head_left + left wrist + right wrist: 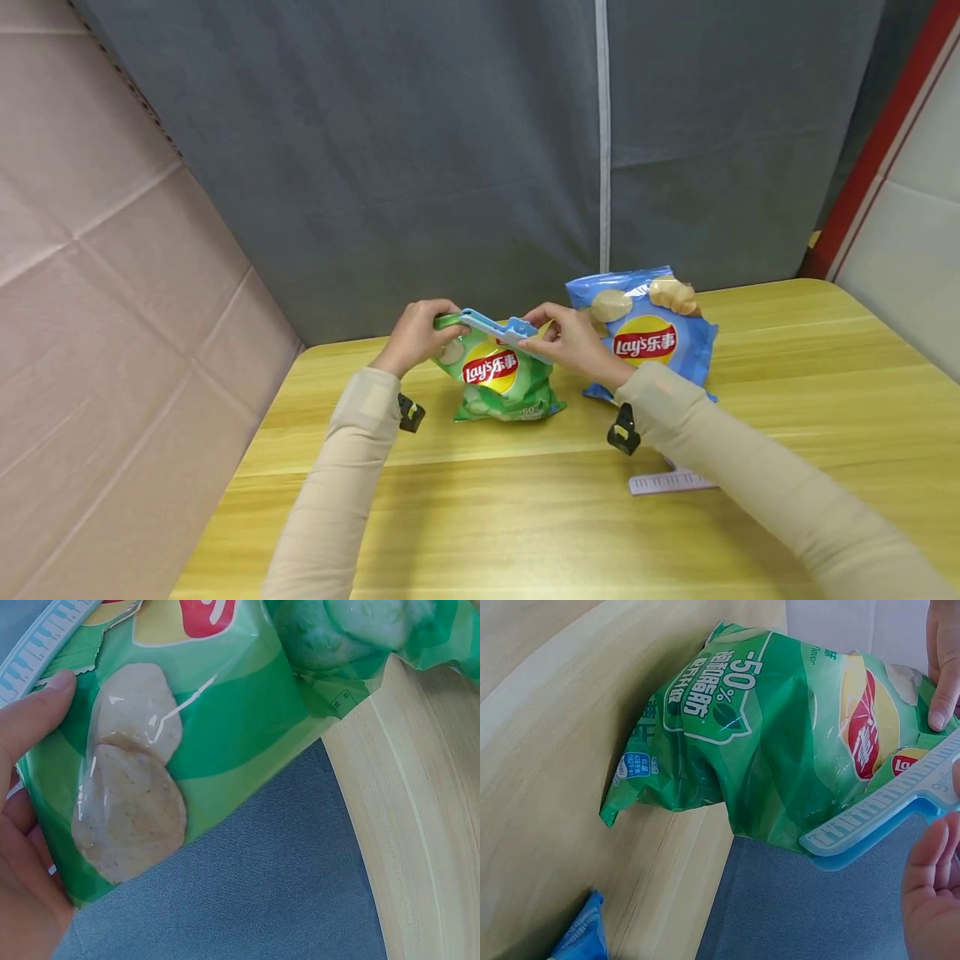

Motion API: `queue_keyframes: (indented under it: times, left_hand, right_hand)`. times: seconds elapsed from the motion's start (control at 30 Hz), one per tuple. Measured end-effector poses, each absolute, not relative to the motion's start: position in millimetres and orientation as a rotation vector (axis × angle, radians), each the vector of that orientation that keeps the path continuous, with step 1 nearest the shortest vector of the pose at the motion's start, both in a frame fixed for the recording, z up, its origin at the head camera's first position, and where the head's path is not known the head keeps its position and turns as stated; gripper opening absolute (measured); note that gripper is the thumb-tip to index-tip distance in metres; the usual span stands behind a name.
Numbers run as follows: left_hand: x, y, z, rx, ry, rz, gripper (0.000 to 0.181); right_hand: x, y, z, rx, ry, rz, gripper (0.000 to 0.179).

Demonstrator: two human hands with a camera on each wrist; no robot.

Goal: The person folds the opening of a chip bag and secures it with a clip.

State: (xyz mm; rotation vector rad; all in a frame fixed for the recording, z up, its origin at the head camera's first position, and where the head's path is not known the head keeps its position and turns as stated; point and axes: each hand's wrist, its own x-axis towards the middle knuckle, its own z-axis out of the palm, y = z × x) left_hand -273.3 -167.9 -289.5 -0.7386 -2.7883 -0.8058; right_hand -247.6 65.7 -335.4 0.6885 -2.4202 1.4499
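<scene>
The green bag [517,396] is standing at the middle of the table [480,517], its bottom seemingly resting there while both hands are holding its top. The left hand [416,337] is pinching one upper corner, thumb in front and other fingers behind, right beside the end of the blue clip [881,806]. The right hand [573,337] is pinching the clip's projecting part between thumb and fingers. The clip is lying slantwise across the bag's top; whether it is fastened, I cannot tell. The blue bag [645,337] is sitting just beyond the right hand, and a lilac strip [671,482] is lying nearer, partly hidden by the right sleeve [757,467].

The green bag is probably weighing little, its glossy film soft and slippery, with brittle contents inside. Gripping the flat upper corners is sparing the plump lower half; the clip, looking stiff, is offering its projecting part as the surest hold.
</scene>
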Motion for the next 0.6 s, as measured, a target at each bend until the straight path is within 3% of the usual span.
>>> queue_keyframes:
  times: [0.6]
  left_hand:
    - [-269.1, -168.8, -288.7, -0.745, -2.759, -0.824, 0.018]
  right_hand:
    - [-249.5, 70.9, -339.7, 0.685, -2.484, 1.568, 0.039]
